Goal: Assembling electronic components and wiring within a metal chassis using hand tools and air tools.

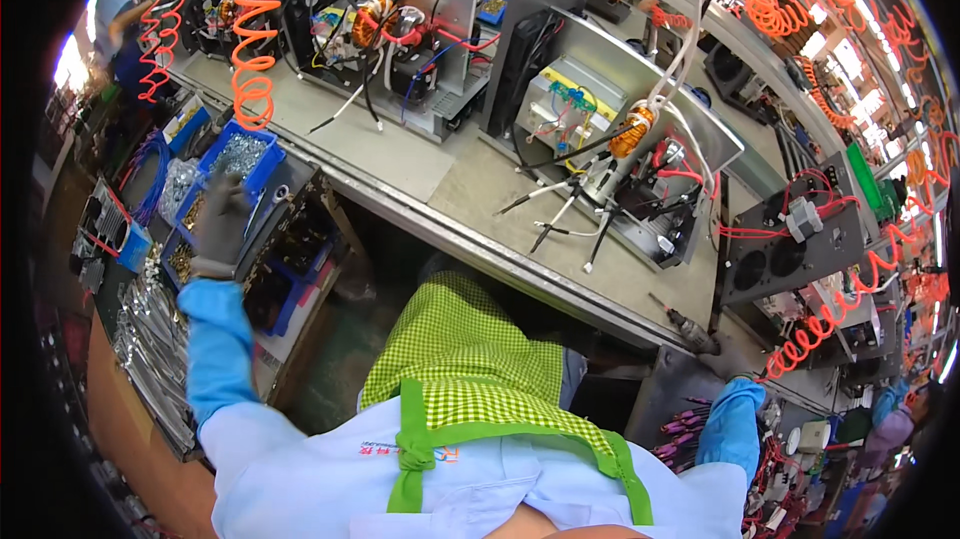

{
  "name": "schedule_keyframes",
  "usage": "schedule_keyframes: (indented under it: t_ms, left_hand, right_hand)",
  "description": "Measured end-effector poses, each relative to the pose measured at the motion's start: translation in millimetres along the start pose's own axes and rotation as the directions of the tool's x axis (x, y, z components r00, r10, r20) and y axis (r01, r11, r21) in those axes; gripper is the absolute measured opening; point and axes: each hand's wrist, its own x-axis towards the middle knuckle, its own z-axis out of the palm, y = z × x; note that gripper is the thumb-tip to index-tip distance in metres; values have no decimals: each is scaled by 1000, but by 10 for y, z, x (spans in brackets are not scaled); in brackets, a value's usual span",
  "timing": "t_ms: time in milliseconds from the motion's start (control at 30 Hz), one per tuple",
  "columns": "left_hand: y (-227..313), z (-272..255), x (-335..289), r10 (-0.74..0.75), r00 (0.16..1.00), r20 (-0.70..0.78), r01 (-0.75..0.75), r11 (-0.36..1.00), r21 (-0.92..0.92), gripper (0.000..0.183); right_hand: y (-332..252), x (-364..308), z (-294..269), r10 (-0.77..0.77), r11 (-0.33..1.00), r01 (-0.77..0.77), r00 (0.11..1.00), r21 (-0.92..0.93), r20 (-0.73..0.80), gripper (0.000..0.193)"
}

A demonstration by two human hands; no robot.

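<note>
My left hand (222, 224), in a dark grey glove and blue sleeve, reaches over the blue bins on the left. Its fingertips are at the near edge of a blue bin (262, 167) heaped with small silver screws (240, 153); they are blurred, so I cannot tell whether they are open or closed. On the far right, my gloved right hand (736, 359) is wrapped round an air screwdriver (692, 331), whose bit points toward the bench. Nearest to that tool is an opened power unit (640, 179) with a copper-wound ring coil (634, 131) and loose cable ends.
A second opened unit (400, 49) stands farther left on the bench (400, 154). Orange coiled hoses (255, 34) hang overhead. Bagged metal parts (152, 349) lie at lower left. A black panel with fans (790, 249) leans at right. Another person (115, 19) stands at far left.
</note>
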Motion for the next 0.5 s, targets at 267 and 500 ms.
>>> schedule_keyframes:
  t_ms: [267,500]
  left_hand:
    - [-1284,2318,-118,-433,774,463,531,841,-101,35]
    - [-1852,3714,-542,-523,491,697,857,432,-280,28]
  right_hand:
    - [-786,-656,-860,-166,974,213,905,80,-391,40]
    - [-2141,-892,-1013,-135,477,1,988,879,73,44]
